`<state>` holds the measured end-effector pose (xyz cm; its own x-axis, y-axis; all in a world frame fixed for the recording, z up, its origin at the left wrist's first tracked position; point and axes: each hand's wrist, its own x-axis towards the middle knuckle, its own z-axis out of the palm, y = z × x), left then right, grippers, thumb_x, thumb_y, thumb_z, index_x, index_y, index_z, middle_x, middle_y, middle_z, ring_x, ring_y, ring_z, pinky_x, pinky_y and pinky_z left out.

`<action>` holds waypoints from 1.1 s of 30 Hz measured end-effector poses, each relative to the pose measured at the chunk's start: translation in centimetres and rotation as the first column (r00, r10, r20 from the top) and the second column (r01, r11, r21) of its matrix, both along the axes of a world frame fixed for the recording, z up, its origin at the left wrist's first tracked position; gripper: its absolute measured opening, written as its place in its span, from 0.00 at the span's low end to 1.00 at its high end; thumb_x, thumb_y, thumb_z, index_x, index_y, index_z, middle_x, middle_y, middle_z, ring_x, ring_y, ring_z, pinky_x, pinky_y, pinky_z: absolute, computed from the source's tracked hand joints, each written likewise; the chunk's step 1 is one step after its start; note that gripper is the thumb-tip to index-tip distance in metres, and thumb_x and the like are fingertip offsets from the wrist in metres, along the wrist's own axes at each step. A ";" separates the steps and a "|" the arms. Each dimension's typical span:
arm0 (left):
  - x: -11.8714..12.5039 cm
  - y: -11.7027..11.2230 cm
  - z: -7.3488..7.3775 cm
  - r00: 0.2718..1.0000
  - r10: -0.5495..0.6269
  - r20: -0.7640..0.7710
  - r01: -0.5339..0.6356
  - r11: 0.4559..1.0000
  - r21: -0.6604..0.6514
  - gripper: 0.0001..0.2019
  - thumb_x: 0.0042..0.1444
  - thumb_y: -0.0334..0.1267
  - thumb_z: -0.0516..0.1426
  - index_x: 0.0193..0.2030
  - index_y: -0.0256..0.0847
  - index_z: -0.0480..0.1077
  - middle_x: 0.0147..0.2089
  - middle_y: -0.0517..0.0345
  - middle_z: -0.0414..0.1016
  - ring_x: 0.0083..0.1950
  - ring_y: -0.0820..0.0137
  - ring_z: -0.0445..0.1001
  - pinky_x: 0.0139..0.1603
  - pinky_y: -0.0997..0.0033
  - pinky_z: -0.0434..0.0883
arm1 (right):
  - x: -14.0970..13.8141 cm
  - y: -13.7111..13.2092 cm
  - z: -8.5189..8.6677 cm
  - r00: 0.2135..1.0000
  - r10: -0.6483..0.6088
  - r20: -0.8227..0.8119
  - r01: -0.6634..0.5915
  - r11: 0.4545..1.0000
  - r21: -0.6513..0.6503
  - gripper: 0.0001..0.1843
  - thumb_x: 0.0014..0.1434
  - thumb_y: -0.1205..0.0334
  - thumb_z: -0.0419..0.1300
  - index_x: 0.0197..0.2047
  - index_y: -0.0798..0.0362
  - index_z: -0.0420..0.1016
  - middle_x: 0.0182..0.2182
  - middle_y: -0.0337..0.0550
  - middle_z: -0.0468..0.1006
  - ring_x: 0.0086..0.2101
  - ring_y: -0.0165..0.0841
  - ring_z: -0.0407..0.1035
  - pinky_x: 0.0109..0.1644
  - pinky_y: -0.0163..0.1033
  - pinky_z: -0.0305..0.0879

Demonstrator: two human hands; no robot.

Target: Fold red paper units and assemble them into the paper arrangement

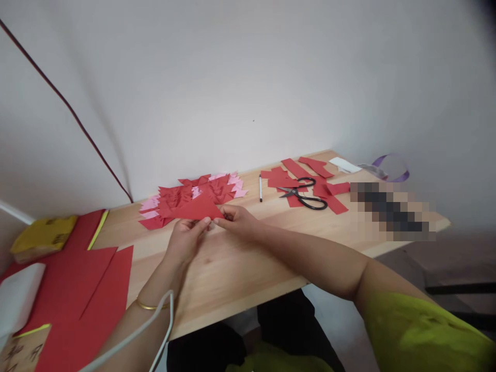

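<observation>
A red paper triangle point(199, 207) is held up over the wooden table, its point facing away from me. My left hand point(186, 235) pinches its lower edge, with the thumb along the near side. On the right part of the same edge, my right hand point(238, 222) is closed with thumb and fingers on the paper. Both thumbs come close together near the middle. Just behind the triangle lies a pile of folded red and pink paper pieces point(222, 187), partly hidden by it.
Black-handled scissors point(294, 192) lie among red paper scraps point(282, 178) to the right, beside a white pen point(261, 188). Large red sheets point(89, 284) and a yellow package point(44, 235) are at left. A white cable point(132, 330) crosses near my left forearm.
</observation>
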<state>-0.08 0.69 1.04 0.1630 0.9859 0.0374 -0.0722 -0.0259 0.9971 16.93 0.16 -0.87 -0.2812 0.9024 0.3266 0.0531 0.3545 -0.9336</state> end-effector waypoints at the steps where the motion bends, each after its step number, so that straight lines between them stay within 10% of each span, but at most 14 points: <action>1: 0.1 -0.1 -0.1 0.999 -0.039 0.003 0.039 0.999 -0.008 0.12 0.41 0.41 0.66 0.30 0.34 0.73 0.28 0.56 0.75 0.29 0.73 0.71 0.34 0.73 0.67 | 0.0 0.0 0.0 1.000 0.009 -0.008 -0.009 1.000 0.014 0.14 0.56 0.50 0.58 0.29 0.54 0.67 0.28 0.37 0.66 0.29 0.27 0.58 0.33 0.33 0.56; 14: -1.2 1.0 1.1 0.946 0.195 0.259 -0.205 0.979 0.010 0.14 0.41 0.38 0.67 0.20 0.37 0.66 0.18 0.64 0.66 0.24 0.78 0.65 0.32 0.75 0.65 | 0.1 -0.8 1.2 1.000 0.012 -0.012 -0.013 0.997 -0.082 0.16 0.55 0.50 0.59 0.26 0.53 0.63 0.26 0.36 0.62 0.27 0.27 0.55 0.31 0.33 0.53; 33: -2.0 0.8 2.3 0.781 0.011 0.625 0.063 0.993 -0.096 0.11 0.46 0.39 0.65 0.27 0.39 0.67 0.25 0.64 0.68 0.25 0.79 0.64 0.35 0.70 0.70 | 0.5 -0.6 1.1 0.997 -0.080 -0.020 0.078 0.995 -0.068 0.15 0.57 0.48 0.57 0.29 0.52 0.66 0.23 0.34 0.62 0.26 0.27 0.56 0.32 0.34 0.55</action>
<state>-2.12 1.52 3.31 0.1663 0.9854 0.0358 -0.6780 0.0879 0.7298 17.46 -0.41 0.24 -0.2014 0.9415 0.2703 0.0573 0.2868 -0.9563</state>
